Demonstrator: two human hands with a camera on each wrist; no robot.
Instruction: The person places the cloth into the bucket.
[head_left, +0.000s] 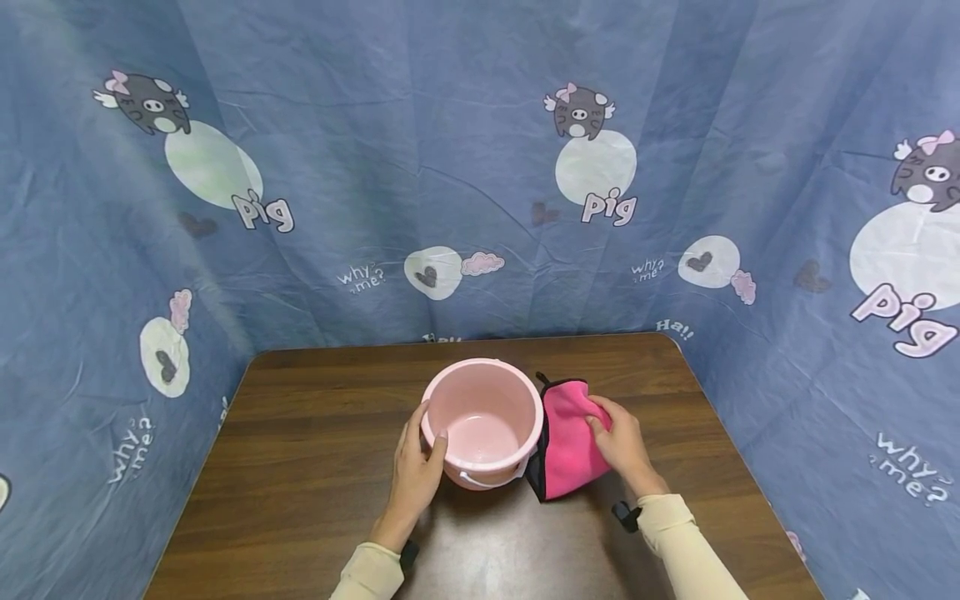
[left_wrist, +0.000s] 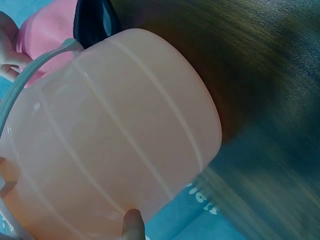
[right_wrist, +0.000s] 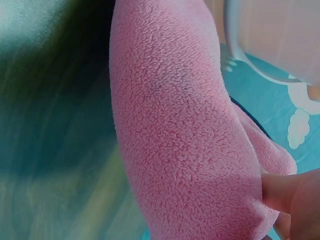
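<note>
A pale pink plastic bucket (head_left: pixel 480 396) stands upright on the table, its mouth facing up and its handle hanging down at the front. My left hand (head_left: pixel 417 471) grips the rim on the left, thumb over the edge and fingers along the outside. In the left wrist view, one fingertip (left_wrist: pixel 133 225) lies against the bucket's ribbed wall (left_wrist: pixel 120 125). To the right of the bucket is a bright pink fleecy cloth (head_left: pixel 572 442) with black edging and a small black loop. My right hand (head_left: pixel 624 442) pinches its upper right part; the thumb (right_wrist: pixel 280 190) presses into the fleece (right_wrist: pixel 175 125).
The brown wooden table (head_left: pixel 322 467) has rounded far corners. A blue patterned curtain (head_left: pixel 480 192) closes off the back and both sides, right behind the far table edge.
</note>
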